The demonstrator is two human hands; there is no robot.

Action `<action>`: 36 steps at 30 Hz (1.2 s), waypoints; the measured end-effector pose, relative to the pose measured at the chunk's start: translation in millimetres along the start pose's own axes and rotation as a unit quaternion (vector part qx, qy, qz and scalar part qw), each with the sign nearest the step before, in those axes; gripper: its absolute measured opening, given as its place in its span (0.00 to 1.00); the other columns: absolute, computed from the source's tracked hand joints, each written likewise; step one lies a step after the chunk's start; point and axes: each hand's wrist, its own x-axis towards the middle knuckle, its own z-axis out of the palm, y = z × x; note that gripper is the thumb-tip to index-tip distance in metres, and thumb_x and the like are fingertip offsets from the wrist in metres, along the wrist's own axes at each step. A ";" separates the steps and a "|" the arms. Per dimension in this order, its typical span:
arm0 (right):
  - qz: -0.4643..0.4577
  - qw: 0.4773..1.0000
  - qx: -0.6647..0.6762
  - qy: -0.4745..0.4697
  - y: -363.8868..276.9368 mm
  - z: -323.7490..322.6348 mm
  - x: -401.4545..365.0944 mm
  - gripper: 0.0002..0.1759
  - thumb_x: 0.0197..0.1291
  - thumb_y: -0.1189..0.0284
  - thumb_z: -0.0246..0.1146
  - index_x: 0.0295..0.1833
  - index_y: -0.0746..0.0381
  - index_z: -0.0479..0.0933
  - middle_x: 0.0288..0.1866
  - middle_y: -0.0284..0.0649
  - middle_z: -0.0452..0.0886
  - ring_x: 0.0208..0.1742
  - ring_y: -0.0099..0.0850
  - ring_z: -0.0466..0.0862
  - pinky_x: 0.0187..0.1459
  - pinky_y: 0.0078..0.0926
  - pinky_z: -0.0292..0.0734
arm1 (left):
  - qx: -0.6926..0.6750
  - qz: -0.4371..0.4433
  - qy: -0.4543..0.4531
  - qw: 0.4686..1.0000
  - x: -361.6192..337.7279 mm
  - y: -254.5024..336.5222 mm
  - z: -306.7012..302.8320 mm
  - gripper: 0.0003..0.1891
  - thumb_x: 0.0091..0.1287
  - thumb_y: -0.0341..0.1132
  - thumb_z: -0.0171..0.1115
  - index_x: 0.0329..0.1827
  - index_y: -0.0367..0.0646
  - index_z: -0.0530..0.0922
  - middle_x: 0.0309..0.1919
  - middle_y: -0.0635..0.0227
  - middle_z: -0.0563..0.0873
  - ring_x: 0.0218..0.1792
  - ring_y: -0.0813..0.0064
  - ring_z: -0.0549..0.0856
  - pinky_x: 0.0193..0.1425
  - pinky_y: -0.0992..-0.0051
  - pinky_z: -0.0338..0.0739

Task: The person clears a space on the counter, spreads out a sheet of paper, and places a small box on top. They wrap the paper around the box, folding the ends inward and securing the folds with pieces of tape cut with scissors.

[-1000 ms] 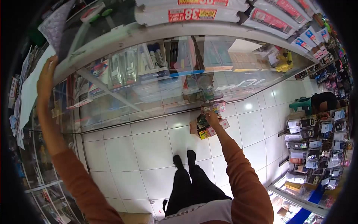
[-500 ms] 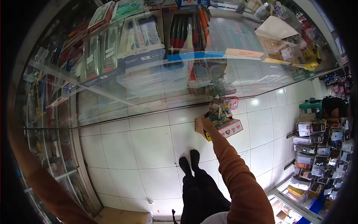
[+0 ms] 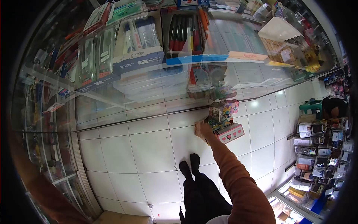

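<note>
Right hand: at the brown cardboard flap of a carton on the tiled floor; fingers partly hidden, so opening and grip cannot be told. Taken from that hand in the head view: pink-and-white box at 3 o'clock, colourful packets at 1, glass display case at 11, feet at 7. Left hand: out of view.

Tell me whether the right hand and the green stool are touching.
Apart. The head view shows the right hand down by the boxes, with a wide stretch of white floor tiles between it and the green stool.
</note>
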 end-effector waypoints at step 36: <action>-0.308 0.909 0.165 0.226 -91.5 -211.9 -190.3 0.33 0.43 0.62 0.78 0.52 0.61 0.70 0.54 0.50 0.66 0.51 0.49 0.73 0.52 0.41 0.72 | 0.304 -0.032 -0.009 0.952 -26.4 28.8 21.3 0.24 0.65 0.58 0.56 0.61 0.64 0.77 0.72 0.67 0.68 0.74 0.51 0.60 0.73 0.34 0.36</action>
